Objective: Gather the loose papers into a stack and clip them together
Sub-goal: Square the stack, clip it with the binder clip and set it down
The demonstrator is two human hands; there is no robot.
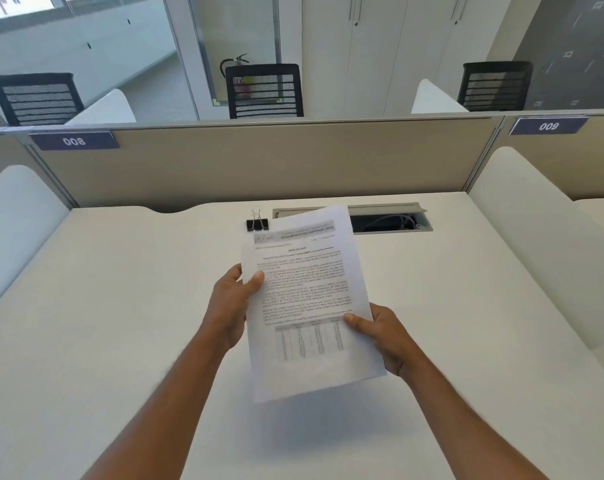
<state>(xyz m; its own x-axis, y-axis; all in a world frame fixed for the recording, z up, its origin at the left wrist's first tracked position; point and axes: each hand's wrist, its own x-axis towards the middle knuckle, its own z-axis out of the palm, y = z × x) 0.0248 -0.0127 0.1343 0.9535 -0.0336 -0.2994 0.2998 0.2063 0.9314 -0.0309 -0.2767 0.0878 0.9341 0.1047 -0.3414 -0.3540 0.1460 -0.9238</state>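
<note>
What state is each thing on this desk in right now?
Papers: gathered in a stack, held up off the desk, tilted, not clipped.
Binder clip: on the desk behind the papers, unused, handles up.
Left hand: gripping the stack's left edge.
Right hand: gripping the stack's right edge.
Cable hatch: lid open, cables visible inside.

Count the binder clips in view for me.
1: a black binder clip on the desk, just beyond the held papers' top-left corner. Others may hide behind the sheets.
</note>
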